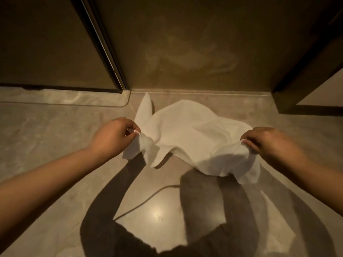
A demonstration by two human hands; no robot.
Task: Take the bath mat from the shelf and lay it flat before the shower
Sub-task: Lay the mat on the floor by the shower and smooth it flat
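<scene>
At nine o'clock the left hand (113,134) and at three o'clock the right hand (267,140) each pinch a near corner of the bath mat (189,134). It hangs rumpled over the floor (55,130), far edge toward twelve near the shower threshold (204,92); fetching looks done, flattening remains.

Both forearms are bare from as far up as can be seen down to the wrists; no sleeve, cuff, watch or bracelet shows on either. The left hand (111,135) carries no ring on the fingers that show, and its nails look short and plain. The right hand (267,140) is likewise bare, without rings or gloves, nails short where they can be made out. The warm, dim light makes finer detail hard to tell. Nothing of the clothing comes into view.
</scene>
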